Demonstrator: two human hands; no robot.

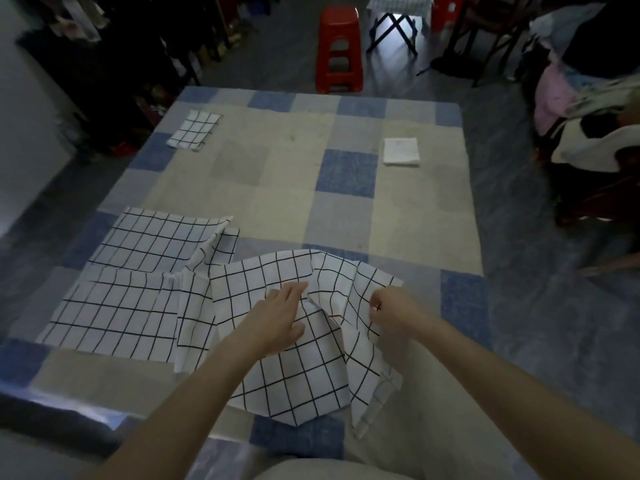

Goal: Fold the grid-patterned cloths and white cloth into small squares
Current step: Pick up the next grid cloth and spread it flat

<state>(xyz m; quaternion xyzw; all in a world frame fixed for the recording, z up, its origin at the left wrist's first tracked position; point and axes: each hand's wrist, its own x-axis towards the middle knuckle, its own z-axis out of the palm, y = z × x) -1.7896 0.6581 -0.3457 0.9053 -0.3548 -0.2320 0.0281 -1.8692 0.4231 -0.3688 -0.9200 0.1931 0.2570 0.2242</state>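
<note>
At the table's near edge, the left hand presses flat the grid cloth while the right hand pinches its right-side fold.

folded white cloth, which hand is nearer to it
Right. The right hand sits almost straight below the folded white cloth; the left hand lies further left.

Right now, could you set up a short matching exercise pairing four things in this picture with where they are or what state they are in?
Things:
1. small folded grid cloth
2. white cloth
3. grid cloth in hand
4. red stool

Places or states:
A. on the floor beyond the table
B. folded, far right of the table
C. folded, far left of the table
D. rumpled, at the near edge

Pairs: 1-C, 2-B, 3-D, 4-A
</note>
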